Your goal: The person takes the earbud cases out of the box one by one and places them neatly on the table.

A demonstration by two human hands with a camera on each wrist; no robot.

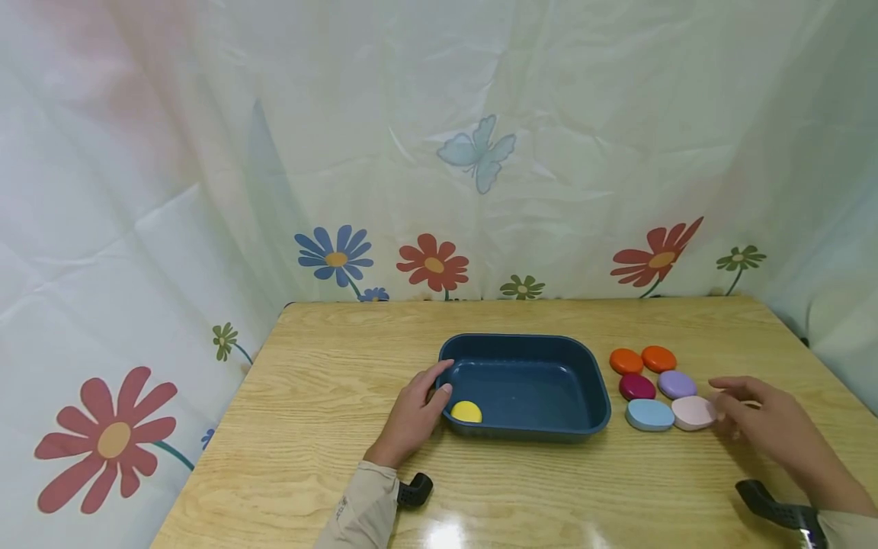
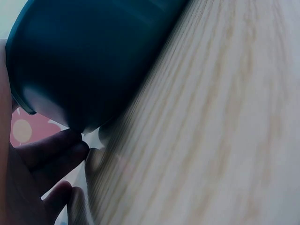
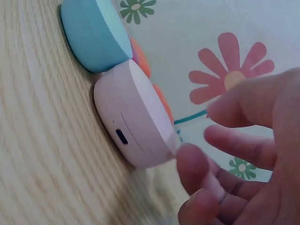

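A dark blue rectangular basin (image 1: 524, 393) sits mid-table, with a round yellow piece (image 1: 466, 412) in its near left corner. My left hand (image 1: 410, 415) holds the basin's left wall, thumb at the rim; in the left wrist view its fingertips lie against the outside. At the right, my right hand (image 1: 771, 419) hovers beside a pale pink oval case (image 1: 693, 412), its fingers loosely bent with nothing between them. The right wrist view shows a small dark port and a thin seam on the pink case's side. A light blue oval case (image 1: 649, 415) lies directly left of it.
Behind the two cases lie a crimson round piece (image 1: 637, 386), a lilac one (image 1: 677, 384) and two orange ones, the left orange piece (image 1: 626, 361) closer to the basin. A flower-printed curtain (image 1: 549, 191) hangs behind the wooden table (image 1: 329, 366).
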